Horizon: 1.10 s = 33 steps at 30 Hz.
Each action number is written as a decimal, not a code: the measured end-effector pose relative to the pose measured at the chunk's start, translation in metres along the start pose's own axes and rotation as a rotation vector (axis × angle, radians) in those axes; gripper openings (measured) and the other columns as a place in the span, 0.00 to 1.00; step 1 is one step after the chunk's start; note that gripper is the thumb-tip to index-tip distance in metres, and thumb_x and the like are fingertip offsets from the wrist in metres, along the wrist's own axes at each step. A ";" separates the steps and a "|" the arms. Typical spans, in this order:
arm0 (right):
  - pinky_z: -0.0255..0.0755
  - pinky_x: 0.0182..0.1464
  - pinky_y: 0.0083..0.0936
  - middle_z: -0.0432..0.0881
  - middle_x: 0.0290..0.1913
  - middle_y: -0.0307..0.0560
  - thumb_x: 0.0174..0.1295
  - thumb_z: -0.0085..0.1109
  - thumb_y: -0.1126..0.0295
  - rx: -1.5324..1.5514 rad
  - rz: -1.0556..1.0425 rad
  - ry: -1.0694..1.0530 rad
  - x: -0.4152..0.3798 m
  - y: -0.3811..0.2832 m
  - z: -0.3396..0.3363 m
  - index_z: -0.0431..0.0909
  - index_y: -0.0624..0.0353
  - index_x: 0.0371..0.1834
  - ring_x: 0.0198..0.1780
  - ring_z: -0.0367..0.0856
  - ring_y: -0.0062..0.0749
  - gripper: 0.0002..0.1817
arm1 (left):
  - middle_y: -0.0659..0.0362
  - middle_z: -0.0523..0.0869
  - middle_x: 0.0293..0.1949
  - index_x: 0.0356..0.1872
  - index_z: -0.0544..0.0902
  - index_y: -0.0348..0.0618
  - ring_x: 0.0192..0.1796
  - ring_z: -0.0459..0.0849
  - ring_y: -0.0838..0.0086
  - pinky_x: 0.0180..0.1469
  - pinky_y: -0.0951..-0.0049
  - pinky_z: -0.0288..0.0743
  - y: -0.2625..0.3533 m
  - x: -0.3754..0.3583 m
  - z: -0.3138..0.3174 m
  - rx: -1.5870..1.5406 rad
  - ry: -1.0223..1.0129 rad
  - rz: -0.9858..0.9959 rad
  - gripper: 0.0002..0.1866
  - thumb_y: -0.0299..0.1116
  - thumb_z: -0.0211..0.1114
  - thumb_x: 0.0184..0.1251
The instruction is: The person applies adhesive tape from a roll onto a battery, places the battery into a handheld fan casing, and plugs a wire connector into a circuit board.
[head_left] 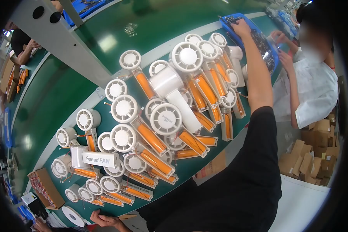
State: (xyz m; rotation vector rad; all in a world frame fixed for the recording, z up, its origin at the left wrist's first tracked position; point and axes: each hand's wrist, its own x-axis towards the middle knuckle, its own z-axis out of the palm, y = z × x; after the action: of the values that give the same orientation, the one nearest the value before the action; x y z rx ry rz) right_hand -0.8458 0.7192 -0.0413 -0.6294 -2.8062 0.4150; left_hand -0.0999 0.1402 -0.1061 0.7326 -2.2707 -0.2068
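Note:
My right hand [241, 28] reaches out to the far right, its fingers bent down into the blue bin [275, 62] of small dark parts [255, 36]; whatever lies between the fingertips is hidden. Low at the front table edge is my left hand [104, 219], fingers curled in, near a white reel [73, 215]. I cannot see inside its grip. Between the hands lie many white handheld fans [124, 109], round heads toward the far side. Most handles are uncovered, showing orange batteries [152, 138] and thin wires. One fan with a closed handle [100, 159] reads "Speed FAN".
A cardboard box [46, 189] of small reddish parts sits at the left end. A grey metal post [62, 38] rises behind the fans from the green table [116, 34]. A co-worker in a white shirt [313, 89] works beside the bin. Cardboard boxes [317, 150] are piled at right.

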 end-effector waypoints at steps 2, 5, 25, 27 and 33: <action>0.61 0.69 0.51 0.75 0.67 0.53 0.62 0.61 0.57 -0.035 0.006 -0.035 -0.003 -0.007 0.001 0.74 0.42 0.64 0.69 0.72 0.49 0.25 | 0.45 0.76 0.37 0.36 0.77 0.27 0.42 0.75 0.56 0.46 0.58 0.68 -0.001 0.000 0.000 -0.008 0.004 -0.004 0.18 0.36 0.48 0.73; 0.64 0.67 0.48 0.78 0.63 0.50 0.61 0.60 0.62 -0.016 0.010 0.011 -0.013 -0.016 -0.002 0.75 0.42 0.60 0.67 0.74 0.48 0.22 | 0.45 0.76 0.36 0.36 0.77 0.27 0.42 0.75 0.56 0.46 0.58 0.68 0.000 -0.001 -0.001 -0.020 0.005 -0.018 0.18 0.36 0.48 0.72; 0.73 0.36 0.19 0.84 0.42 0.42 0.61 0.69 0.73 1.441 -0.283 -0.193 -0.001 0.027 -0.090 0.77 0.67 0.56 0.36 0.80 0.24 0.21 | 0.48 0.81 0.36 0.35 0.80 0.35 0.42 0.80 0.56 0.48 0.60 0.73 0.042 0.022 -0.003 0.073 -0.009 -0.076 0.08 0.24 0.53 0.61; 0.74 0.50 0.20 0.82 0.50 0.40 0.65 0.64 0.74 1.333 -0.329 -0.316 -0.089 0.003 -0.105 0.74 0.60 0.59 0.50 0.80 0.22 0.19 | 0.47 0.82 0.35 0.32 0.82 0.35 0.41 0.80 0.52 0.46 0.58 0.73 0.040 0.027 -0.003 0.018 0.030 -0.093 0.07 0.21 0.56 0.55; 0.67 0.47 0.14 0.72 0.39 0.35 0.56 0.62 0.84 1.232 -0.692 -0.466 -0.434 -0.037 -0.170 0.68 0.53 0.40 0.42 0.73 0.19 0.16 | 0.52 0.83 0.35 0.38 0.80 0.39 0.39 0.79 0.55 0.46 0.61 0.72 0.039 0.036 -0.005 -0.117 0.059 -0.156 0.10 0.20 0.65 0.54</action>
State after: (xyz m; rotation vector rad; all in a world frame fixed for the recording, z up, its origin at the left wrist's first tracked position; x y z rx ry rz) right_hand -0.4296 0.5315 0.0576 0.7310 -2.1908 1.9833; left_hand -0.1342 0.1521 -0.0671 0.8434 -2.1274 -0.3843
